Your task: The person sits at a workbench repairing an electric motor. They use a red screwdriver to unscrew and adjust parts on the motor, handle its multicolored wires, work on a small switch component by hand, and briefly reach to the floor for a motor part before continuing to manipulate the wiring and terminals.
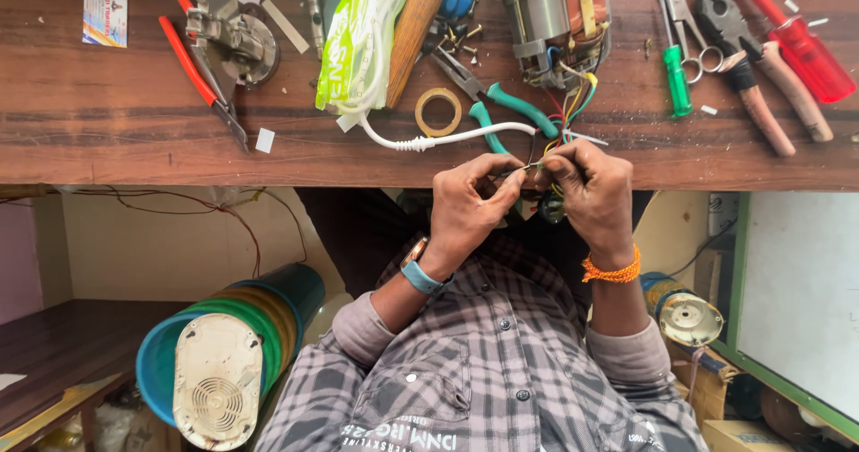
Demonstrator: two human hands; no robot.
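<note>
**Two hands working on motor wires at a bench edge**

Head view, looking down. The left hand (470,200) and the right hand (586,188) meet just below the front edge of a wooden bench (134,103). Both are closed in a pinch: thumb and fingertips of each grip the thin coloured wires (565,116) where the two hands come together. The exact wire ends are hidden between the fingers. The wires run up from the hands, over the bench edge, to a motor (555,18) lying on the benchtop just beyond the right hand. A small dark part hangs below the hands; what it is cannot be told.

The left wrist wears a watch (419,268) with a blue strap; the right wrist wears an orange thread band (613,271).

Near the hands on the bench lie green-handled pliers (501,103), a white cable (447,139) and a tape ring (438,112). Farther right are a green screwdriver (677,81), scissors (684,22), brown-handled pliers (761,85) and a red screwdriver (801,45). At left lie red-handled pliers (201,81) beside a metal fitting (237,40). Below the bench, at lower left, stands a stack of coloured tubs (259,318) with a cream vented cover (217,380) in front.
</note>
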